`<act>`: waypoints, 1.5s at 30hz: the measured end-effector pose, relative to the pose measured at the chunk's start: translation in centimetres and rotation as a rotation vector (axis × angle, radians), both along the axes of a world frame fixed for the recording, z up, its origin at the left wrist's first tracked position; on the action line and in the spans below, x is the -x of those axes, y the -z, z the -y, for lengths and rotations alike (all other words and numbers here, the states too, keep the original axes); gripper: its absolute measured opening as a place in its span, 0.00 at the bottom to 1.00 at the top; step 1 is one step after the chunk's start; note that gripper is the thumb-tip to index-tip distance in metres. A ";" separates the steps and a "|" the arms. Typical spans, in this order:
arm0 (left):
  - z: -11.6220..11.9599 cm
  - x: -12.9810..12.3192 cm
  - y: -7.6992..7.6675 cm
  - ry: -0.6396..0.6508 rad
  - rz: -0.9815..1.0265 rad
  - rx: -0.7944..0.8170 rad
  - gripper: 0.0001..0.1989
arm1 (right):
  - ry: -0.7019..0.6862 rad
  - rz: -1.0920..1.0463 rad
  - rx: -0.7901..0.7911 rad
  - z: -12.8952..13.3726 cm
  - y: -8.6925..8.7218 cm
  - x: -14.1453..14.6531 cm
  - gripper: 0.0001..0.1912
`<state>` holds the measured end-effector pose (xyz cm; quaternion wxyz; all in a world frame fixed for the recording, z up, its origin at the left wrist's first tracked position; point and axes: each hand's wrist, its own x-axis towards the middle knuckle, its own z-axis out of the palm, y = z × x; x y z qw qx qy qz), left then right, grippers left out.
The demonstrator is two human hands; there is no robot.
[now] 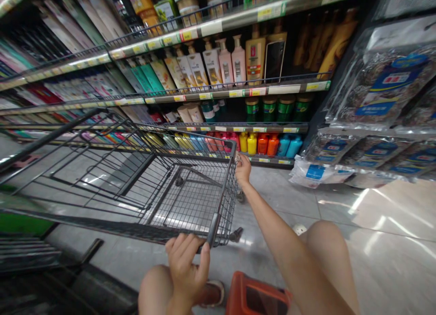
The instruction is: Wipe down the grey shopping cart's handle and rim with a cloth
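Note:
A dark grey wire shopping cart [194, 192] stands in front of me, with bare grid showing inside its basket. My left hand [187, 260] is closed over the rim at the cart's near corner, fingers curled across it and thumb along the end. At the far corner of the same end, my right hand [242, 169] has its fingers bent against the cart's frame. Its fingertips are partly hidden. Below, between my knees, is an orange-red plastic object [259, 292] with a dark opening.
Shelves of pump bottles [211, 63], green-lidded jars [269, 107] and bright bottles [262, 144] run along the far side. Packaged goods [384, 83] hang at the right. A green item [23, 215] and dark fixture [85, 278] lie left. Grey tile floor [340, 206] surrounds the cart.

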<state>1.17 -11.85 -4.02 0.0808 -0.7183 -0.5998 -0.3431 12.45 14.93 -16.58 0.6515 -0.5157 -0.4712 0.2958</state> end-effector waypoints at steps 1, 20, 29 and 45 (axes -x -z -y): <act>0.0 0.0 0.0 -0.001 -0.003 -0.004 0.10 | -0.010 0.001 0.000 0.1 0.1 -0.1 0.22; -0.5 0.3 0.4 0.000 -0.057 -0.041 0.10 | -0.124 -0.110 0.024 14.7 0.9 1.2 0.22; -0.4 0.3 0.2 -0.020 -0.094 0.000 0.10 | -0.128 -0.176 0.095 22.6 0.3 2.8 0.23; 0.3 0.7 -0.4 0.013 -0.070 0.003 0.11 | -0.132 -0.179 0.173 27.3 2.9 4.1 0.18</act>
